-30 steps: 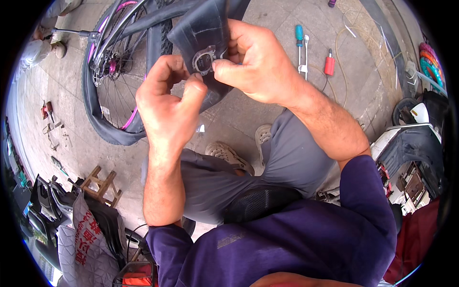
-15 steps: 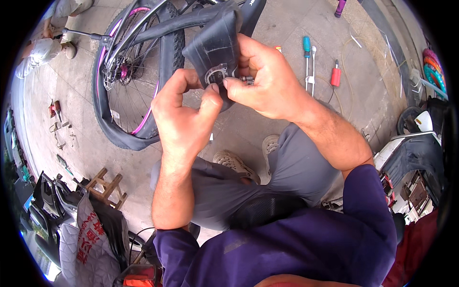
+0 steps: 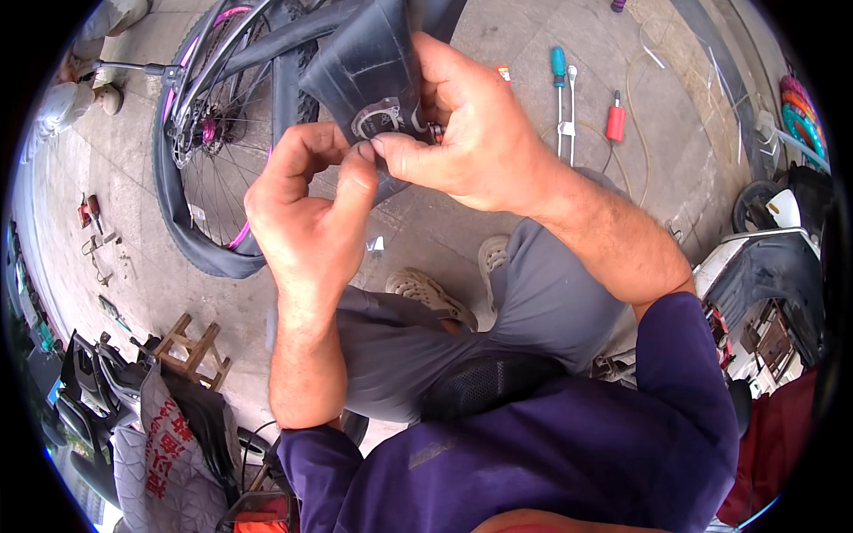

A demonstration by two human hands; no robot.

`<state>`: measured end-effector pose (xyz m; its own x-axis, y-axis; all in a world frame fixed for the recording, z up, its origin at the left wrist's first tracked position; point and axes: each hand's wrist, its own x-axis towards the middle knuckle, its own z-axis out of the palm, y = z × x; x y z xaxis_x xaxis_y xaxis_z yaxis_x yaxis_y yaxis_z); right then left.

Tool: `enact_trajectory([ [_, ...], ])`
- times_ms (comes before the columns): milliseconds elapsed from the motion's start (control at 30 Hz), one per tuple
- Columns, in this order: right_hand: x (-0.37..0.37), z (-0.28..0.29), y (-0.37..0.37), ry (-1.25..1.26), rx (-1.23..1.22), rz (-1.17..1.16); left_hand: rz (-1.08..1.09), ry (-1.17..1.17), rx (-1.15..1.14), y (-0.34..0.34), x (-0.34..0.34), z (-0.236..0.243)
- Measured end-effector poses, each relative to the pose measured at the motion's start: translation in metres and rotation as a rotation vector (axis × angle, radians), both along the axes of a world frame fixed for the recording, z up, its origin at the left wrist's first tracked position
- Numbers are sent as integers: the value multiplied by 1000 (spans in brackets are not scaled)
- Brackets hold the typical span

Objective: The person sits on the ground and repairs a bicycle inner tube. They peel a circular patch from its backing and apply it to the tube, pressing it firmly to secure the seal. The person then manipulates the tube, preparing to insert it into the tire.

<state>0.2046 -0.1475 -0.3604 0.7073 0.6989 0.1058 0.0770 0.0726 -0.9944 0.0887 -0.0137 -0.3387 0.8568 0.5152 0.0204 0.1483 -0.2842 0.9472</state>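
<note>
Underfoot, grey concrete floor [image 3: 444,231] (tools [image 3: 586,107] scattered)

hands – left hand [image 3: 306,213] and right hand [image 3: 471,142] pinch black inner tube [image 3: 364,75] | bicycle wheel [image 3: 209,169] behind

Black inner tube [image 3: 360,67], pink-rimmed wheel [image 3: 209,133], red and teal screwdrivers [image 3: 615,120].

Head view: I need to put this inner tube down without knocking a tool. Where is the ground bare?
Bare concrete lies between the bicycle wheel and the beige shoes, below both hands. Another free strip runs left of the wheel, up to the small parts. It is crowded at upper right, round the teal-handled screwdriver, red-handled tool and loose wire, and by the wooden stool.
</note>
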Motion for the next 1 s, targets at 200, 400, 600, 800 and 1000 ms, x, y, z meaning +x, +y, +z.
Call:
enact_trajectory([
  [200,2,-1,3,71,19,-24,5,35,-142,2,-3,1],
  [400,2,2,-1,33,-77,26,14,57,-182,2,0,2],
  [600,3,7,2,162,3,7,-24,59,-230,4,-3,-1],
  [800,4,0,4,-19,-57,6,-23,59,-95,6,1,-5],
  [1000,1,-2,3,21,-87,-18,22,57,-65,1,2,-4],
])
